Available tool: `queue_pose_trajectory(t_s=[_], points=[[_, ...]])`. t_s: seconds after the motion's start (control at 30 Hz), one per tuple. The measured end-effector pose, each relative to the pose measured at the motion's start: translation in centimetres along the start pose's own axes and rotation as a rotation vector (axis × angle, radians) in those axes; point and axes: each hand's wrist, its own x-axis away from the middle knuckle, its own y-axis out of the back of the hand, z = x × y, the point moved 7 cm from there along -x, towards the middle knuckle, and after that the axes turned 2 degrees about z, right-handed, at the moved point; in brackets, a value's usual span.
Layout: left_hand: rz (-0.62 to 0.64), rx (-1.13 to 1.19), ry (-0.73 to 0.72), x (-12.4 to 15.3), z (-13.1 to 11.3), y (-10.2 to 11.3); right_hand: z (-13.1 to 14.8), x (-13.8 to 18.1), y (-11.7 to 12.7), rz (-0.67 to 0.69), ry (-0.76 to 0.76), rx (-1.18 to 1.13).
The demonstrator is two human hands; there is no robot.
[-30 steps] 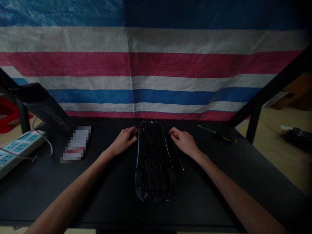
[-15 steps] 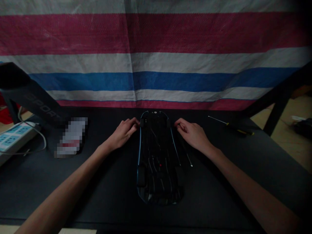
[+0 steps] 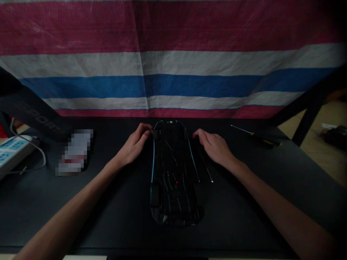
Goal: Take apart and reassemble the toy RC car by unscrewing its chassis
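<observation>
So my toy car (image 3: 175,162) is belly-up in the middle of the black tabletop (image 3: 114,224), wheels in the air, running from near to far. My left hand (image 3: 135,143) is half curled with the fingertips right at the far left wheel (image 3: 156,134); can't tell if they're actually gripping. My right hand (image 3: 215,146) is loosely curled just off the car's far right side, can't tell if it's pinching anything. A thin metal rod (image 3: 209,174) pokes out beside it, toward the near side. Screwdriver (image 3: 253,134) lies farther right, power strip (image 3: 16,151) far left.
</observation>
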Motion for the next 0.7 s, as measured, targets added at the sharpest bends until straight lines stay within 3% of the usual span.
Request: queue_pose_trajectory(t_s=[0.1,0.37,0.7], points=[[-0.025,0.116,0.027,0.1,-0.4,-0.1,0.0,-0.1,-0.1,-0.001,0.025,0.015],[0.149,0.303,-0.017,0.4,-1.3,-1.6,0.0,-0.3,-0.5,0.054,0.041,0.038],[0.167,0.295,-0.001,0.7,-1.5,-1.7,1.8,0.6,0.3,0.171,0.155,0.118]])
